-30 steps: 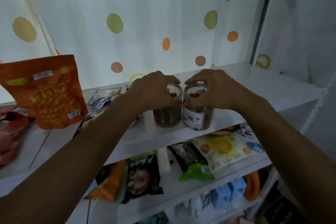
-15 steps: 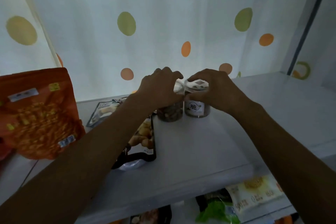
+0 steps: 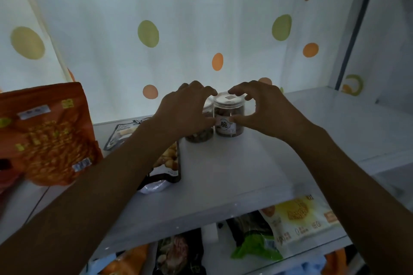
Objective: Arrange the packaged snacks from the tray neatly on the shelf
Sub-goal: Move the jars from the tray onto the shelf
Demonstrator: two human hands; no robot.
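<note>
Polka-dot curtain [image 3: 147,33] at the back, white shelf board [image 3: 223,176] in front of it, pretty dim overall. Progress-wise I'd call it somewhere in the middle. An orange pouch [image 3: 49,134] stands at the far left, and a nut pouch [image 3: 167,161] lies flat just beside the left forearm, with a pale pouch [image 3: 123,134] flat behind it. Two clear jars sit side by side near the far middle, touching or nearly so. The right hand [image 3: 266,111] has its fingertips arched onto the lid of the labelled jar [image 3: 228,116] and its thumb on the label, so it's holding it. The left hand [image 3: 185,111] is curled over the second jar [image 3: 201,137] and hides most of it. Looks like the jars are just getting squared up. The tray isn't in view, so no clue how many snacks are left. Those flat pouches probably want standing up too if "neatly" means anything. For room, the whole right half of the board is bare out to the dark upright post [image 3: 350,35], so lots of space there. Watch the near edge, since a lower shelf with a yellow pack [image 3: 299,216] and a green-bottomed pack [image 3: 254,241] sits right under it, and the shelf above caps how high you can lift.
</note>
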